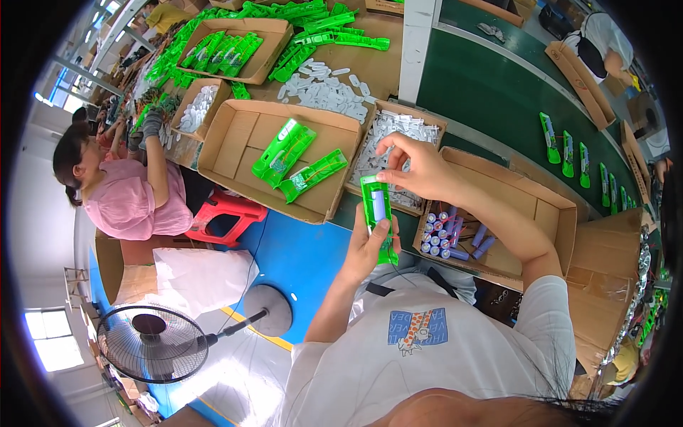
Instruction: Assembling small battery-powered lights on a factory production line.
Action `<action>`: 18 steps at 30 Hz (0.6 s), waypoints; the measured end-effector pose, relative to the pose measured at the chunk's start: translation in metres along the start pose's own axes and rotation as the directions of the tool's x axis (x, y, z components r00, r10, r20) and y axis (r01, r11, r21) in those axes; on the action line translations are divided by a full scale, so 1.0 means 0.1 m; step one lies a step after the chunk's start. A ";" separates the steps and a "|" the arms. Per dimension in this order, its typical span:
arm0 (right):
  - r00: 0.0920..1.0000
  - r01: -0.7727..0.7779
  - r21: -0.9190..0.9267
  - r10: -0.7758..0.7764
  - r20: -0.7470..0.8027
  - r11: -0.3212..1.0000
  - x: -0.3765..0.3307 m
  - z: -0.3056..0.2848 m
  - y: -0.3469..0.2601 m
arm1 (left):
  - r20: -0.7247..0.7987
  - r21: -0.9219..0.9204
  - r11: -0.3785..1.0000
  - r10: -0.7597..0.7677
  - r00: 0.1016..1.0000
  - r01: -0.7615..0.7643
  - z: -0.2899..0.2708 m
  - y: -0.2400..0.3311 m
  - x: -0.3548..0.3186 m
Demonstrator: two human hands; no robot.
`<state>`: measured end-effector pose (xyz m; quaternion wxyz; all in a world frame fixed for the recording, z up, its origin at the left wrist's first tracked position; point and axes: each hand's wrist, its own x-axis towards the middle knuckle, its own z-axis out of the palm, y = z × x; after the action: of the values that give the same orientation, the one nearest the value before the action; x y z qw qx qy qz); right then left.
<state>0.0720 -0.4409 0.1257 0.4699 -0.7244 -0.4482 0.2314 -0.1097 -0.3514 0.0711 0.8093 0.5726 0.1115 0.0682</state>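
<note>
My left hand (pixel 366 249) is closed around a narrow green plastic casing (pixel 369 206), its thumb lying along the lower part. Inside the casing sits a pale purple cylindrical battery cell (pixel 378 205). My right hand (pixel 420 169) reaches in from the right, thumb against the casing's far end. Its index finger is bent and apart from the thumb, with nothing visible between them. Just beyond the casing stands a box of small white plastic parts (pixel 411 128). To the right, a cardboard box (pixel 523 196) holds several purple battery cells (pixel 440 231) with red wires.
At left, a cardboard tray (pixel 228 156) contains green casings (pixel 284 153). White oval pieces (pixel 327 92) and more green casings lie behind it. Green casings stand in a row on the green conveyor (pixel 491 92). A co-worker (pixel 128 185), red stool (pixel 228 217) and fan (pixel 153 345) are left.
</note>
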 end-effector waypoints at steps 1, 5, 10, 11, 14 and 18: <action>1.000 -0.001 0.003 0.001 0.002 1.000 -0.05 0.00 0.04 | 0.033 -0.031 0.999 -0.006 0.999 0.007 0.03 0.02 0.01; 0.999 0.004 0.003 -0.004 0.052 1.000 -0.24 -0.25 0.08 | 0.407 0.118 0.973 0.137 0.903 -0.200 -0.14 -0.11 0.17; 0.692 -0.362 -0.620 -0.245 -0.679 0.696 -0.13 -2.46 1.72 | -0.063 0.952 0.297 0.435 0.898 -0.077 -0.87 0.84 0.58; 0.686 -0.450 -0.692 -0.278 -0.673 0.565 -0.29 -3.09 2.38 | 0.089 0.996 -0.056 0.469 0.879 -0.071 -1.02 0.85 0.68; 0.754 -0.656 -0.723 0.206 -0.623 0.217 -1.12 -4.16 3.66 | 0.144 0.974 -0.197 0.182 0.973 -0.108 -1.40 0.63 0.95; 0.719 -0.689 -0.717 0.019 -0.694 -0.106 -0.40 -2.89 2.47 | -0.014 1.000 -0.013 0.439 0.898 0.022 -1.05 0.87 0.73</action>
<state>0.3779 -0.6506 0.0330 -0.1618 -0.9577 -0.1174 -0.2071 -0.0646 -0.2094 0.1117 0.1254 0.9592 0.1704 0.1876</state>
